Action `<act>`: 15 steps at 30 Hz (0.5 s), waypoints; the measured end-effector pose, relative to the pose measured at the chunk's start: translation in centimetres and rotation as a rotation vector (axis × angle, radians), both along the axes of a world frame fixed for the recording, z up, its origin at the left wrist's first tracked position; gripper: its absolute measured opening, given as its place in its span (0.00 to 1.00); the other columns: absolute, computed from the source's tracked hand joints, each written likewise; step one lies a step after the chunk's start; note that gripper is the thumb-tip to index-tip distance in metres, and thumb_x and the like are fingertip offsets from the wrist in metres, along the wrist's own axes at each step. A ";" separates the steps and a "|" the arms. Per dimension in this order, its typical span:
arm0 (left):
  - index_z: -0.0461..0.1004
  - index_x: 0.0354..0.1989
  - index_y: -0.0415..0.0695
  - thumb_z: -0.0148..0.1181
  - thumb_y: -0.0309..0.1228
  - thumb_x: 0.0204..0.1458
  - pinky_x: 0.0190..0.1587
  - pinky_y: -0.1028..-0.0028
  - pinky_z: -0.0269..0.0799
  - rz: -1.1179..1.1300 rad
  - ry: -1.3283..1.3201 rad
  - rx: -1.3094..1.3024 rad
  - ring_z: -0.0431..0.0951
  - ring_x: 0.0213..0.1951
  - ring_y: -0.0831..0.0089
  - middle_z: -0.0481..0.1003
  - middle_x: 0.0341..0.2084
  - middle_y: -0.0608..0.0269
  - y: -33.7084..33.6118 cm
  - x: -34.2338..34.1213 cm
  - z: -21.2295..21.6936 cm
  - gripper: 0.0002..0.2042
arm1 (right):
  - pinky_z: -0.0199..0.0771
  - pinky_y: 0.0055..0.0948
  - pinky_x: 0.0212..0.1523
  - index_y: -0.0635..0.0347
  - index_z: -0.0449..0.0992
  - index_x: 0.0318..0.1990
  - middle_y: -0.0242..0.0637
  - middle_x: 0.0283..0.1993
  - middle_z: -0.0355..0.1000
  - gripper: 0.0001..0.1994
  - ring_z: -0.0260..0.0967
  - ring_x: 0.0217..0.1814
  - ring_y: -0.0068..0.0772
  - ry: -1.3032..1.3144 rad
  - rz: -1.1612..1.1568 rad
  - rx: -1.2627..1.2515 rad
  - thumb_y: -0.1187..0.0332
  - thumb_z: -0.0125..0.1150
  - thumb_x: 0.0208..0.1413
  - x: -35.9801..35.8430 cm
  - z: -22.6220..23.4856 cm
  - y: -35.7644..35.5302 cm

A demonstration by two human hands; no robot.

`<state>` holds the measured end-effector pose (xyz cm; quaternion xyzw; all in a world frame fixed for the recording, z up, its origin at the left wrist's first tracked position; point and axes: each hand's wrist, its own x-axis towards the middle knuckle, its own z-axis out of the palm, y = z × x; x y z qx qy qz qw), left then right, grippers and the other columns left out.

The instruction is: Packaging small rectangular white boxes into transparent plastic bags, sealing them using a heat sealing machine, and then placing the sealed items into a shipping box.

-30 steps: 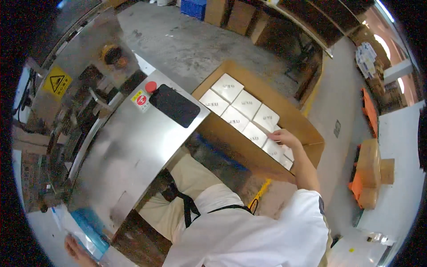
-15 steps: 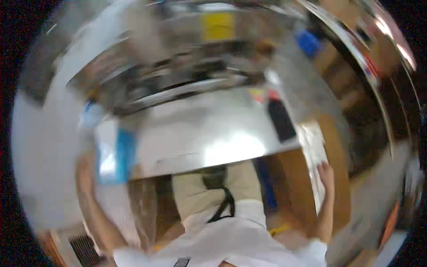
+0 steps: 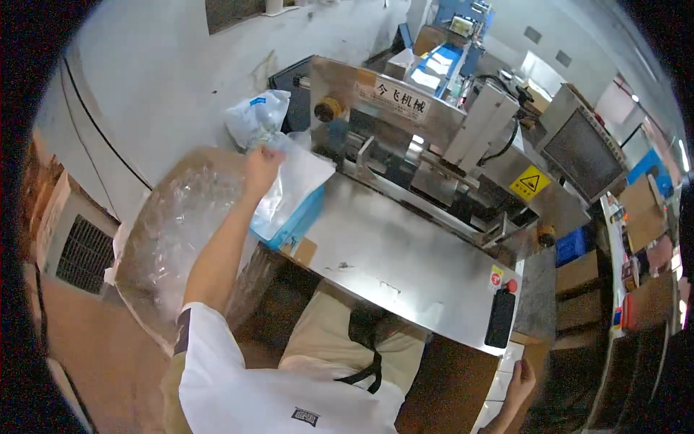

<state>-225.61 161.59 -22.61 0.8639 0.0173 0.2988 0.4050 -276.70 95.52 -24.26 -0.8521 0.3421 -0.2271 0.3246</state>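
Observation:
My left hand reaches to the far end of a stack of white plastic bags, fingers curled together. What they pinch, if anything, is too small to make out. The stack lies on a light-blue tray at the left end of a steel machine table. Just beyond the hand sits a crumpled clear bag with a blue mark. My right hand is low at the right, fingers apart, over the side of a cardboard box. White packets line up in that box beside the hand.
A large carton filled with clear plastic bags stands at my left. Across the table's back runs the machine with metal bars. A black panel with a red button sits at its right end. Shelves with cardboard boxes stand farther right.
The view has swung round and sharpened from a blur. My left hand has moved from beside the blue tray to the far end of the bag stack. My right hand stays near the white packets.

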 end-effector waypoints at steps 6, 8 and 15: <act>0.77 0.35 0.39 0.64 0.29 0.51 0.33 0.70 0.72 -0.411 -0.040 -0.195 0.78 0.28 0.70 0.79 0.26 0.56 -9.8 -5.9 8.5 0.07 | 0.70 0.34 0.58 0.69 0.75 0.53 0.45 0.51 0.76 0.17 0.71 0.57 0.36 -0.171 0.072 0.038 0.74 0.62 0.57 6.0 5.8 5.4; 0.78 0.39 0.40 0.61 0.27 0.53 0.36 0.69 0.75 -0.607 0.077 0.032 0.82 0.32 0.66 0.81 0.32 0.55 -13.2 -10.5 10.3 0.08 | 0.70 0.33 0.58 0.68 0.75 0.54 0.43 0.55 0.74 0.16 0.71 0.57 0.34 -0.072 0.105 -0.066 0.77 0.59 0.59 10.2 10.2 12.4; 0.80 0.40 0.42 0.59 0.29 0.55 0.37 0.69 0.77 -1.192 0.276 0.105 0.82 0.33 0.60 0.81 0.30 0.54 -22.9 -23.7 11.3 0.07 | 0.74 0.40 0.48 0.57 0.76 0.49 0.44 0.47 0.76 0.16 0.73 0.49 0.50 -0.058 0.871 0.099 0.65 0.67 0.53 18.8 11.2 22.8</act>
